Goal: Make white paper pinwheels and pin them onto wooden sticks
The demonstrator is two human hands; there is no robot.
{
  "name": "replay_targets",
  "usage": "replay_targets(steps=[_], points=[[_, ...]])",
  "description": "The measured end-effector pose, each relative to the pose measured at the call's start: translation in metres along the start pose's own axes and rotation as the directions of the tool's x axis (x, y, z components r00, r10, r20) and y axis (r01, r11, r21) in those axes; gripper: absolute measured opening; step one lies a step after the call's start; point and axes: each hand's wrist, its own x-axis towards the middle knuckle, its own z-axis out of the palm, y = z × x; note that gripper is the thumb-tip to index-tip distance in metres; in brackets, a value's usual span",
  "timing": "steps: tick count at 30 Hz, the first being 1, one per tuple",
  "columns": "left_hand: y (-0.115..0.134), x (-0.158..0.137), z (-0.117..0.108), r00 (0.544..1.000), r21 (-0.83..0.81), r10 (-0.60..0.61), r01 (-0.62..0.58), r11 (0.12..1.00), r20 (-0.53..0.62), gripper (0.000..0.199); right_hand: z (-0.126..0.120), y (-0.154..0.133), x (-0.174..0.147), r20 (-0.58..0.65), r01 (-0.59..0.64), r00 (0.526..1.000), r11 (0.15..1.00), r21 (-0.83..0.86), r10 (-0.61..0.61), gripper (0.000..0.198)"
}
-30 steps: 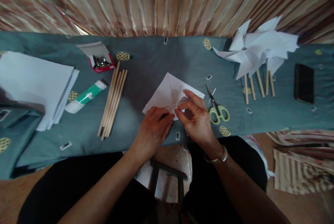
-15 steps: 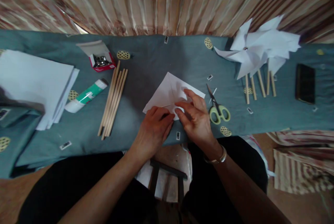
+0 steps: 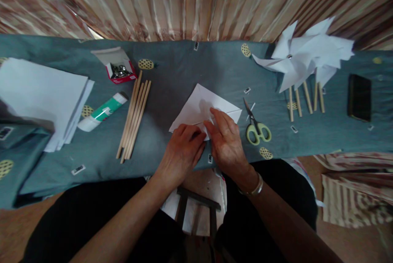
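A white square sheet of paper (image 3: pixel 192 105), cut or creased along its diagonals, lies on the cloth between my hands. My left hand (image 3: pixel 183 148) is closed on its near edge, thumb and fingers pinched together at the lower corner. From the right, my right hand (image 3: pixel 226 142) reaches over the paper. Its fingers are drawn together near the middle and seem to hold a near flap, partly hidden under them. Right beside this hand lies a pair of scissors (image 3: pixel 258 133) with green handles, blades pointing away.
To the left are several wooden sticks (image 3: pixel 135 118), a glue stick (image 3: pixel 102 111), a red box (image 3: pixel 121 73) of metal pins and a stack of paper (image 3: pixel 39 95). Paper pinwheels (image 3: pixel 294 58) on sticks and a dark phone (image 3: pixel 359 98) lie right. A striped curtain (image 3: pixel 184 5) hangs behind.
My right hand has shifted slightly left, and its spread fingers have come together over the middle of the paper. The left hand stays at the near edge.
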Motion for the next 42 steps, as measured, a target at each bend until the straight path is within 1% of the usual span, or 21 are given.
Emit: replay_targets(steps=[5, 8, 12, 14, 17, 20, 22, 24, 26, 31, 33, 35, 37, 40, 42], points=[[0.0, 0.0, 0.0, 0.999, 0.023, -0.014, 0.013, 1.0, 0.039, 0.017, 0.004, -0.001, 0.002, 0.043, -0.028, 0.999, 0.999, 0.04, 0.026, 0.035], [0.0, 0.001, 0.0, 0.998, 0.048, -0.004, 0.001, 0.999, 0.065, 0.017, 0.007, -0.001, 0.004, 0.045, -0.043, 0.998, 0.997, 0.069, 0.04, 0.035], [0.0, 0.003, -0.002, 0.994, 0.127, 0.018, -0.032, 0.991, 0.108, 0.019, 0.0, 0.001, 0.009, 0.054, -0.049, 0.998, 0.994, 0.095, 0.044, 0.032], [0.001, 0.004, -0.003, 0.992, 0.169, 0.027, -0.048, 0.984, 0.124, 0.018, -0.007, 0.005, 0.013, 0.038, -0.055, 0.998, 0.986, 0.16, 0.05, 0.035], [0.002, 0.005, -0.005, 0.988, 0.215, 0.046, -0.077, 0.974, 0.147, 0.017, -0.017, 0.021, 0.02, -0.035, -0.073, 0.996, 0.965, 0.252, 0.084, 0.042], [0.003, 0.005, -0.007, 0.986, 0.262, 0.068, -0.106, 0.959, 0.151, 0.015, -0.017, 0.041, 0.027, -0.077, -0.124, 0.987, 0.978, 0.168, 0.139, 0.044], [0.003, 0.005, -0.009, 0.985, 0.3, 0.084, -0.127, 0.945, 0.152, 0.014, -0.014, 0.05, 0.03, -0.066, -0.124, 0.989, 0.988, 0.096, 0.131, 0.045], [-0.001, 0.004, -0.012, 0.984, 0.328, 0.115, -0.155, 0.932, 0.139, 0.015, -0.013, 0.054, 0.03, -0.053, -0.104, 0.993, 0.994, 0.045, 0.107, 0.044], [-0.009, 0.002, -0.018, 0.985, 0.352, 0.139, -0.167, 0.921, 0.103, 0.017, -0.015, 0.052, 0.027, -0.044, -0.087, 0.995, 0.996, 0.032, 0.088, 0.043], [-0.036, -0.002, -0.032, 0.994, 0.379, 0.109, -0.102, 0.92, 0.005, 0.022, -0.031, 0.037, 0.009, -0.008, -0.091, 0.996, 0.993, 0.073, 0.092, 0.039], [-0.039, -0.004, -0.035, 0.994, 0.359, 0.106, -0.092, 0.929, -0.019, 0.026, -0.034, 0.032, 0.003, 0.001, -0.091, 0.996, 0.993, 0.077, 0.092, 0.037], [-0.035, -0.006, -0.034, 0.99, 0.33, 0.132, -0.111, 0.937, -0.044, 0.027, -0.036, 0.028, 0.0, -0.008, -0.079, 0.997, 0.994, 0.07, 0.08, 0.035], [-0.025, -0.008, -0.031, 0.983, 0.31, 0.174, -0.15, 0.939, -0.052, 0.023, -0.035, 0.027, 0.0, -0.029, -0.051, 0.998, 0.997, 0.06, 0.052, 0.034], [-0.006, -0.009, -0.024, 0.984, 0.286, 0.177, -0.18, 0.941, 0.036, 0.019, -0.033, 0.026, 0.001, -0.023, -0.005, 1.0, 0.997, 0.071, 0.007, 0.033], [0.002, -0.008, -0.02, 0.981, 0.284, 0.15, -0.179, 0.942, 0.122, 0.016, -0.031, 0.025, 0.001, -0.003, 0.011, 1.0, 0.995, 0.099, -0.011, 0.034]])
